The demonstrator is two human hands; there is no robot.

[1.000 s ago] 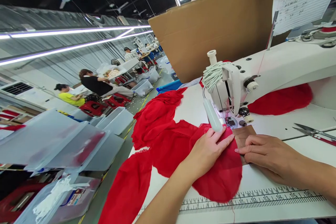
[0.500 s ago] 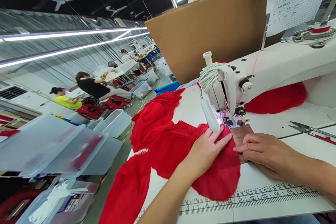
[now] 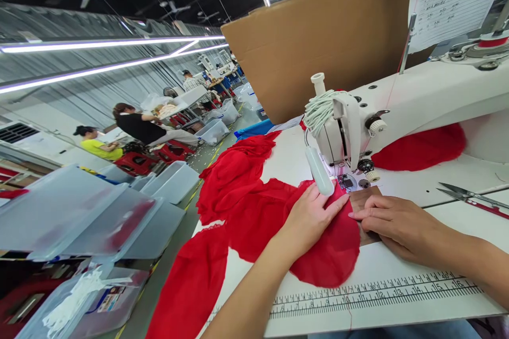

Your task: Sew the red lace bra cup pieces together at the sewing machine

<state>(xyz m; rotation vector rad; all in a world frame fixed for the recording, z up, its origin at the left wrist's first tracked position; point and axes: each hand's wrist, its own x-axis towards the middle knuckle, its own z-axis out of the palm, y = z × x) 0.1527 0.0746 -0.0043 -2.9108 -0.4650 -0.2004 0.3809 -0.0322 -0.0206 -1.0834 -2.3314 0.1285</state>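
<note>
Sheer red fabric (image 3: 330, 259) lies on the white sewing table, its upper edge reaching the needle area (image 3: 347, 182) of a white sewing machine (image 3: 382, 127). My left hand (image 3: 306, 217) rests flat on this fabric with its fingers stretched, just below the pale, capsule-shaped lamp (image 3: 319, 172). At the fabric's right edge, my right hand (image 3: 397, 225) has its fingers curled together, and the index fingertip and thumb appear to pinch that edge. Beneath the right hand is a brown patch (image 3: 363, 198) on the table. The fingertips of the left hand are partly hidden behind the lamp.
More red fabric (image 3: 238, 185) is bunched to the left and hangs over the table edge. Thread snips (image 3: 475, 198) lie at the right. A printed ruler (image 3: 377, 296) runs along the front. Behind stands a cardboard panel (image 3: 318, 47); plastic bins (image 3: 79, 206) are at the left.
The red fabric under my hands has slid slightly toward the needle, its lower edge moving away from the ruler. Both hands have moved only slightly with it. The view has shifted a little.
</note>
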